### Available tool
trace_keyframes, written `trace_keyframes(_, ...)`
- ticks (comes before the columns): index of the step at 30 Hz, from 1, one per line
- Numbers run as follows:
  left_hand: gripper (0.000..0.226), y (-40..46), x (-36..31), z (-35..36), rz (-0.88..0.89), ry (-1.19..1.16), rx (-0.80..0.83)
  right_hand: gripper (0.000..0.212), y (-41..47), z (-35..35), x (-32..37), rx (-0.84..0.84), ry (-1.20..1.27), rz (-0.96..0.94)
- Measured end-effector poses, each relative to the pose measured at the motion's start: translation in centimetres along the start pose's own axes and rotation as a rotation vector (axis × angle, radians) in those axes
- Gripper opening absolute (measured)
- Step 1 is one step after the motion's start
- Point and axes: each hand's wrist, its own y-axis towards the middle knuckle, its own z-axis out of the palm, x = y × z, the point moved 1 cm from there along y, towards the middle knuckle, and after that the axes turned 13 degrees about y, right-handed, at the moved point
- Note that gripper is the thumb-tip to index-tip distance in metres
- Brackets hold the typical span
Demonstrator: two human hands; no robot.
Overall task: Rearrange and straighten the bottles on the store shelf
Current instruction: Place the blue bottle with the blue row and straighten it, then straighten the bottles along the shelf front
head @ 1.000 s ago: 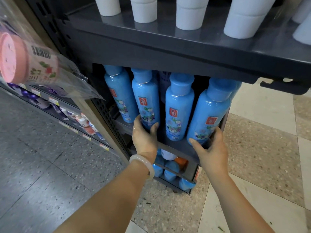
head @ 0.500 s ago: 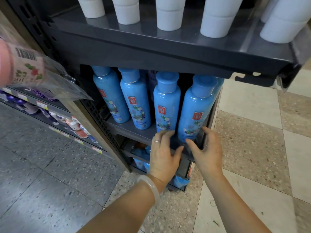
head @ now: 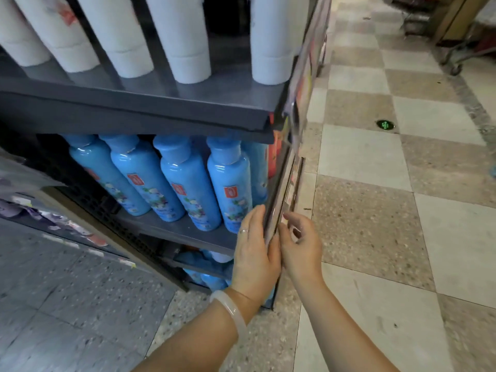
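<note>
While four blue bottles [head: 188, 183] stand in a row on the dark shelf [head: 177, 229], the left hand [head: 255, 253] lies flat-fingered against its right side panel [head: 279, 200] and the right hand [head: 300, 242], loosely curled, touches the panel's outer edge, holding nothing.

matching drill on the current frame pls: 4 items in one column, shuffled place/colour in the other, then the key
Things:
1. blue bottles
2. white bottles
3. bracelet
4. ring

Places:
A. on a finger of the left hand
B. on the upper shelf
C. on the shelf below the upper one, in a row
D. round the left wrist

Pairs: 1-C, 2-B, 3-D, 4-A
</note>
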Motion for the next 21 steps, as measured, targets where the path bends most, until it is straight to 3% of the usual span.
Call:
trace_keyframes(3, 0.071, 1.9, -3.2, 2.1, -0.172, -0.042, 0.014, 0.019, 1.0, -4.1, -0.3, 0.055, -0.030, 0.005)
trace_keyframes(9, 0.086, 5.2, -6.9, 6.3, -0.712, -0.152, -0.147, 0.017, 4.1, -13.4, 0.2, 0.267, -0.078, 0.034)
trace_keyframes(15, 0.071, 8.4, -7.1, 7.7, -0.803, -0.097, -0.422, 0.014, 8.9, -17.8, 0.3, 0.437, -0.170, 0.061)
trace_keyframes(21, 0.058, 8.0, -5.9, 9.2, -0.874, -0.056, -0.574, 0.015, 12.3, -14.7, 0.7, 0.575, -0.204, 0.058)
